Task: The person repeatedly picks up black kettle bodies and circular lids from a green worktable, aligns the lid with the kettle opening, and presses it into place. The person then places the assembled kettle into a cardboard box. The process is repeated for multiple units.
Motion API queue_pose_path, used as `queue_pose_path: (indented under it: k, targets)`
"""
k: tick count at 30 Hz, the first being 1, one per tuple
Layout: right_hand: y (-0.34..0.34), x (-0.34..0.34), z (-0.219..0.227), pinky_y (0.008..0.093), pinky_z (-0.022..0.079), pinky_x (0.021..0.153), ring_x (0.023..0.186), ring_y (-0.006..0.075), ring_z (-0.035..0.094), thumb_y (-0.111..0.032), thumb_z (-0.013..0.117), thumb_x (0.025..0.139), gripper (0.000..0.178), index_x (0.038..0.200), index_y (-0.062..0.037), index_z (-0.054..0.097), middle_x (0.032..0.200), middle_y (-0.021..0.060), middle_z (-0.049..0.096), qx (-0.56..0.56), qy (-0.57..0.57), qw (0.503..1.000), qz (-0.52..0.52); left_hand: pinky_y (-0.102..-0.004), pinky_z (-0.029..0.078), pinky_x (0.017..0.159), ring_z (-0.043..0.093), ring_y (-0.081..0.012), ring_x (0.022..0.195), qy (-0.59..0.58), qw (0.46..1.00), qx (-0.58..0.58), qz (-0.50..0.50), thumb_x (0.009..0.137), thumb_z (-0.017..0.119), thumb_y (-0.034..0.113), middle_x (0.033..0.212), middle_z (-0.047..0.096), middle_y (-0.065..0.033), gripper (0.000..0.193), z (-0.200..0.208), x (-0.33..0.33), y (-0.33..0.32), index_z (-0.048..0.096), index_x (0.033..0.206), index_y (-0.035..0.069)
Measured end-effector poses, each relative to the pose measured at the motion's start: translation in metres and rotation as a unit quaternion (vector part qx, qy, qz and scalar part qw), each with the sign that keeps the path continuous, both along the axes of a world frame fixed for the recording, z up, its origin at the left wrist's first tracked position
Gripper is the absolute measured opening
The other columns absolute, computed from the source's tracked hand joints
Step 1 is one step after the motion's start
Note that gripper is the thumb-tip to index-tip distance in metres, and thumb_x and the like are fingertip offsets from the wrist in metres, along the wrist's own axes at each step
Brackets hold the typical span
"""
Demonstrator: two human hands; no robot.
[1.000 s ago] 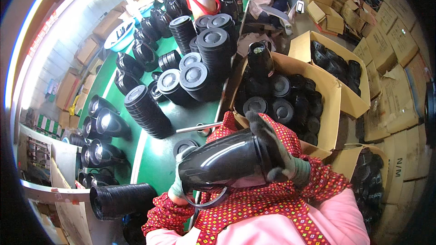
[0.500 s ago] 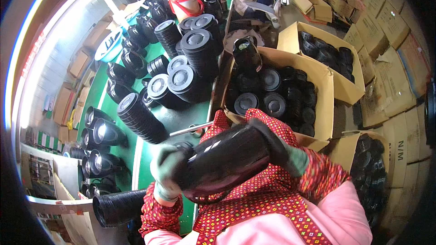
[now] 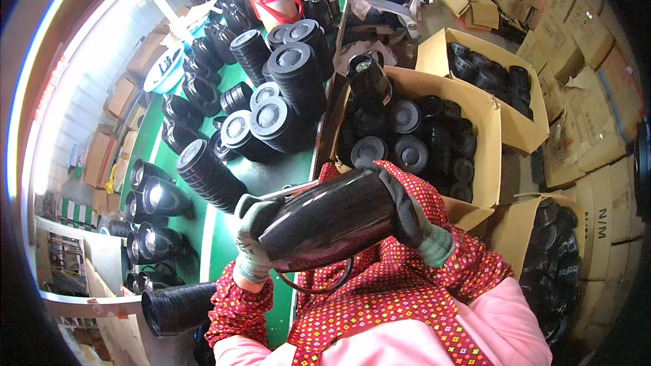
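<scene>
A glossy black jug (image 3: 329, 220) lies tilted on its side in front of my apron, held between my two gloved hands. At its lower left end my left hand (image 3: 256, 234) is closed around it. My right hand (image 3: 415, 225) grips the upper right end, fingers wrapped over the rim. A thin loop, seemingly the jug's handle, hangs below it. Behind the jug, on the green table (image 3: 217, 237), a leaning stack of round black lids (image 3: 213, 173) stands close to my left hand.
More lid stacks (image 3: 293, 61) and black jugs (image 3: 163, 200) crowd the table, with a red-lidded container (image 3: 277, 3) at the back. To the right, cardboard boxes hold black parts (image 3: 410, 152); one jug (image 3: 368, 76) rests upright at the near box's corner. A person sits beyond.
The jug has turned in my hands, and its loop now shows below. My left hand, blurred before, is steadier and lies at the jug's end. Both hands still hold it.
</scene>
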State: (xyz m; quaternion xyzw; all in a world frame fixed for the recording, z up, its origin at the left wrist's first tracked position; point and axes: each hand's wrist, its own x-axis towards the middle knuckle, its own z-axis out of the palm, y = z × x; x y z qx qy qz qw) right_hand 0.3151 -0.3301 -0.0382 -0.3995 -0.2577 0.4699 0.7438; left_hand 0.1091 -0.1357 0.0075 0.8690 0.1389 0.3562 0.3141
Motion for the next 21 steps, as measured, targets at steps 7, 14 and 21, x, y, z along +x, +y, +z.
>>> queue_pose_path:
  k: [7, 14, 21]
  targets:
    - [0.006, 0.011, 0.079, 0.0583, 0.024, 0.125, 0.15, 0.0519, 0.033, -0.057, 0.07, 0.095, 0.088, 0.158, -0.0024, 0.043, 0.163, 0.0306, 0.035, 0.132, -0.633, 0.762, 0.033, -0.0374, 0.054, 0.092, 0.068, -0.0261, 0.106, -0.023, 0.766, -0.627, -0.141, 0.098, 0.065, 0.042, 0.113, 0.069, -0.0132, 0.05, -0.097, -0.023, -0.028, 0.068, 0.121, -0.002]
    - [0.009, -0.01, 0.028, 0.0422, 0.034, 0.121, 0.144, 0.0326, 0.046, -0.02, 0.056, 0.106, 0.048, 0.15, -0.0019, 0.051, 0.151, 0.0188, 0.051, 0.027, -0.379, 0.916, -0.127, -0.0383, 0.055, 0.096, 0.069, -0.0259, 0.108, -0.066, 0.758, -0.637, -0.12, 0.106, 0.051, 0.047, 0.121, 0.07, -0.0131, 0.053, -0.101, -0.008, -0.01, 0.066, 0.124, 0.0]
    - [-0.006, 0.018, -0.016, 0.033, 0.032, 0.123, 0.141, 0.0221, 0.05, -0.027, 0.045, 0.113, 0.05, 0.153, 0.0023, 0.047, 0.152, 0.0138, 0.053, -0.068, -0.137, 0.987, -0.053, -0.0391, 0.055, 0.086, 0.07, -0.0269, 0.097, 0.019, 0.988, -0.081, 0.127, 0.089, 0.071, 0.02, 0.105, 0.071, -0.0148, 0.03, -0.095, -0.003, -0.016, 0.073, 0.113, 0.002]
